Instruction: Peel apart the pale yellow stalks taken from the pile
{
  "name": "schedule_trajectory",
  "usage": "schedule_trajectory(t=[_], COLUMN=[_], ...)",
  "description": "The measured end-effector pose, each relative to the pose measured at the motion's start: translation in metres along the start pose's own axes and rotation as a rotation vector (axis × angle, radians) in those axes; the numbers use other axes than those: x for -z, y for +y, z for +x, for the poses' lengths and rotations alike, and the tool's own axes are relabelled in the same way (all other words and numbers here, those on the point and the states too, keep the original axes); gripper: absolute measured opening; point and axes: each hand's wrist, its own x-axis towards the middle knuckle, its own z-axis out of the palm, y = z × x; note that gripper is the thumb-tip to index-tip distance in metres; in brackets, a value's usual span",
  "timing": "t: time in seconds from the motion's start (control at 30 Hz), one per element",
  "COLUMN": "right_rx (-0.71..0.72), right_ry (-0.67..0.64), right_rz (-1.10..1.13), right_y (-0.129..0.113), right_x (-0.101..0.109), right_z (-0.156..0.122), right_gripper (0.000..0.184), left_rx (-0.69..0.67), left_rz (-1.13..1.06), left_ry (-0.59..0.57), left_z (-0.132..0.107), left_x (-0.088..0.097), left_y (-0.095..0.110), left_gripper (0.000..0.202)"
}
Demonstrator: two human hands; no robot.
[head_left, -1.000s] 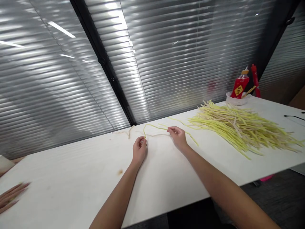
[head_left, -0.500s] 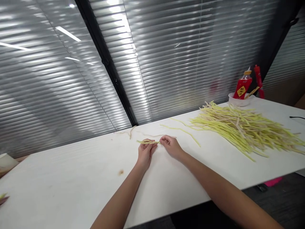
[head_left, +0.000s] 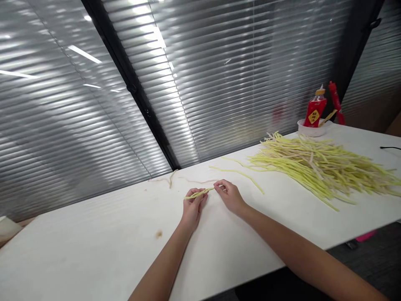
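Note:
A yellow pipe cleaner (head_left: 200, 193), bent or twisted into a short doubled strand, stretches between my hands above the white table. My left hand (head_left: 192, 207) is closed on it, thumb on top, and its free end pokes out to the left. With thumb and fingertips pinched, my right hand (head_left: 230, 195) grips the right end. Just beyond my right hand a loose yellow pipe cleaner (head_left: 241, 172) lies on the tabletop. A thin beige one (head_left: 197, 181) rests behind my hands. The fingers cover part of the held strand.
To the right spreads a large heap of yellow and beige pipe cleaners (head_left: 322, 167). Behind it, a red-labelled bottle (head_left: 314, 112) stands in a clear plastic bowl (head_left: 310, 131). Beige pieces (head_left: 171, 179) lie near the back edge of the table (head_left: 94, 242), before window blinds (head_left: 219, 83).
My right hand has shifted slightly right and the hands are a little farther apart. The pipe cleaner between them now slants up to the right. The camera view has also shifted a little.

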Motion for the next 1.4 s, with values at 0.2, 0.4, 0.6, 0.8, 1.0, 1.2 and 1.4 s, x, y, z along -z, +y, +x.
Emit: schedule_trajectory(t=[0.2,0.4,0.6,0.8,1.0,1.2,1.4], right_rx=[-0.046,-0.026,-0.038,-0.043,-0.058,-0.06,-0.015], right_ry=[-0.09,-0.097,-0.191,-0.252,-0.237,-0.185,-0.186], right_rz=[0.105,0.124,0.154,0.147,0.145,0.136,0.046], right_y=[0.005,0.005,0.002,0.001,0.003,-0.002,-0.007], right_x=[-0.002,-0.001,-0.001,0.0,0.001,0.001,0.003], right_z=[0.001,0.001,-0.001,-0.004,-0.004,-0.006,-0.007], right_gripper=[0.019,0.017,0.017,0.02,0.03,0.03,0.016], left_rx=[0.016,0.011,-0.011,-0.032,0.013,0.007,0.004], left_rz=[0.038,0.1,0.255,0.311,0.137,0.123,0.099], left_ry=[-0.06,-0.053,-0.104,-0.08,0.028,0.032,0.016], left_z=[-0.005,-0.005,-0.006,-0.004,0.0,0.0,0.001], left_x=[-0.002,-0.004,-0.007,-0.007,-0.006,-0.006,-0.005], left_y=[0.002,0.002,-0.001,-0.005,-0.006,-0.005,-0.009], left_gripper=[0.025,0.031,0.041,0.028,0.029,0.029,0.024])
